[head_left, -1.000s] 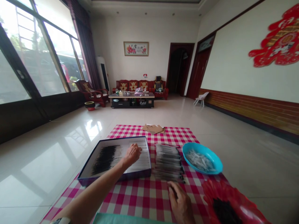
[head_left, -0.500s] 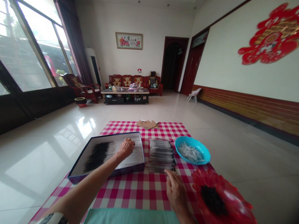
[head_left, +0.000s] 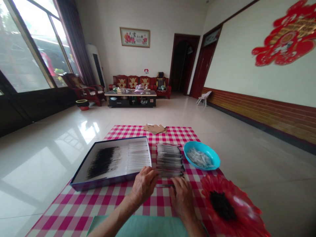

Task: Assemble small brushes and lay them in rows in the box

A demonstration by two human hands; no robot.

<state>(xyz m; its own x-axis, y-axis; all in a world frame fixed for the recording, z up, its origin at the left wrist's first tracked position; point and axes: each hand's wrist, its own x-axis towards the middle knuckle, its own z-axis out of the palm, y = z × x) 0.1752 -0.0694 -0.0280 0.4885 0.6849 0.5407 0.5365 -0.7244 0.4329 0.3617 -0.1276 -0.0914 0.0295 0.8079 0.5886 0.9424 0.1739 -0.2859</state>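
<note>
My left hand [head_left: 145, 181] is closed, its fingertips at the left end of a slim pen [head_left: 163, 185] just off the front of the row of pens. My right hand [head_left: 182, 194] has its thumb and fingers around the pen's other end. Beyond both hands lies the row of clear-barrelled pens [head_left: 169, 159] with dark ends, side by side on the checked cloth. To the left stands a shallow box [head_left: 98, 180] holding thin black rods [head_left: 102, 161] and whitish translucent tubes [head_left: 137, 156]. The pen's ends are hidden by my fingers.
A blue bowl [head_left: 216, 161] with small clear pieces [head_left: 199, 157] stands right of the pens. Nearer is a red flower-shaped dish [head_left: 247, 210] with black pieces [head_left: 222, 205]. Torn cardboard [head_left: 155, 129] lies at the far edge of the pink checked cloth [head_left: 153, 210]. Green fabric [head_left: 140, 227] is closest to me.
My left hand has come out of the box, toward me and right, to the front of the pen row. My right hand stays near its place; a pen now spans both hands.
</note>
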